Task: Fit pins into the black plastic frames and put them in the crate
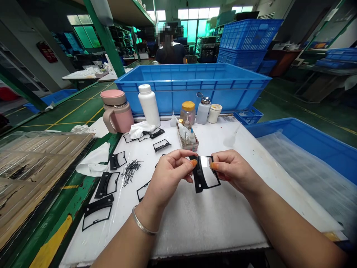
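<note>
Both my hands hold one black-framed clear panel (205, 175) just above the white work mat (212, 216). My left hand (167, 176) pinches its left edge with thumb and fingers closed. My right hand (232, 172) pinches its right top corner, fingers curled. More panels of the same kind (107, 184) lie spread over the mat's left side, beside a small heap of thin black pins (131, 170).
A pink lidded mug (117, 111), a white bottle (149, 105), a yellow-capped jar (187, 111), a pump dispenser (203, 108) and a small box of vials (187, 137) stand at the back. Large blue crates (192, 87) lie behind and right. A person stands far back.
</note>
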Available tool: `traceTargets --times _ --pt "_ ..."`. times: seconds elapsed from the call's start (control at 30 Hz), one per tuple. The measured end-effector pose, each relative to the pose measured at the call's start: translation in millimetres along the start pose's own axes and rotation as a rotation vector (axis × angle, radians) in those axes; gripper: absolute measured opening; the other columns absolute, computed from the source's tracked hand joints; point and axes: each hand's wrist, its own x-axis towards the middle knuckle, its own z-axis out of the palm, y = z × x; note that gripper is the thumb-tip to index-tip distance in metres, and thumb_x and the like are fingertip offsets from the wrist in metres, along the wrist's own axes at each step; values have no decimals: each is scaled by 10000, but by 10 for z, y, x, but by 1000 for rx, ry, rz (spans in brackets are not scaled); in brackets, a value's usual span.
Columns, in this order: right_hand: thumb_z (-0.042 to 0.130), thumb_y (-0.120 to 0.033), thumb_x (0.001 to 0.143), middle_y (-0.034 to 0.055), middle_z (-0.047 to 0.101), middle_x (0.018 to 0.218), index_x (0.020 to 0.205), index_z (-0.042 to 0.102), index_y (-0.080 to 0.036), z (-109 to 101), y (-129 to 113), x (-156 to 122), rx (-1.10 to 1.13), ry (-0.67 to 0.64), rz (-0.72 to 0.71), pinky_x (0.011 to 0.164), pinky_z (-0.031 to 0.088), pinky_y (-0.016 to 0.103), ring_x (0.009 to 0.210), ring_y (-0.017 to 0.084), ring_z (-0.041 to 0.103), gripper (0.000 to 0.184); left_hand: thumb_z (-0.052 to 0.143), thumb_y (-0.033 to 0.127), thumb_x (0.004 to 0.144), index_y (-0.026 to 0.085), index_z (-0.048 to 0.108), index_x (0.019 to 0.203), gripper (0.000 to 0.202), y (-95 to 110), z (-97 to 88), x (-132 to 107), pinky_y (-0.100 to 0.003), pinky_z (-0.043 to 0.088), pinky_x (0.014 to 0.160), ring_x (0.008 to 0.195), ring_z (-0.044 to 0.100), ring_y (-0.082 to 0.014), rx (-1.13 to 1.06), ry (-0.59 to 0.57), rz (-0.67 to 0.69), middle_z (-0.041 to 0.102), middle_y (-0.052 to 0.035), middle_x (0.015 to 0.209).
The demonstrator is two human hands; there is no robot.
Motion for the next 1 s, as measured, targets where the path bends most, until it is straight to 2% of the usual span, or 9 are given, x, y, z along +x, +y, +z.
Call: traceTargets --times 0.23,0.37,0.53,0.63,0.8,1.0 --pt "691 -391 884 -26 407 512 600 487 -132 2 36 13 2 10 1 439 211 179 462 57 326 435 707 276 836 148 639 960 191 21 18 -5 -149 477 519 526 554 -60 -59 9 -29 569 32 633" --pt "686 -413 898 -21 427 523 645 545 -126 -10 48 4 -75 34 -22 453 233 176 482 58 347 409 726 261 813 148 626 954 205 32 24 -3 -142 486 503 540 536 -59 -105 104 -6 565 34 625" --pt "658 -407 916 -15 452 538 695 610 -121 18 16 3 -170 36 -27 451 242 184 492 63 365 365 730 250 801 155 628 993 238 20 0 9 -146 506 519 578 538 -57 -133 205 24 607 14 714" --pt "634 -383 925 -16 456 534 681 601 -121 50 -18 7 -209 60 -46 444 235 189 486 61 362 360 718 281 815 156 608 1022 266 3 -12 21 -157 511 529 575 547 -62 -92 190 16 610 12 716" --pt "614 -332 895 -29 424 503 633 565 -119 87 -62 1 -298 121 -87 440 215 198 470 54 324 342 755 292 775 173 559 1067 371 1 11 34 -182 521 534 559 530 -81 51 145 13 500 70 594" --pt "588 -335 874 -36 400 499 620 557 -125 103 -80 -2 -347 131 -89 440 208 208 470 57 302 331 758 268 753 184 530 1100 424 -8 31 36 -211 520 535 565 550 -105 140 135 -18 531 60 614"
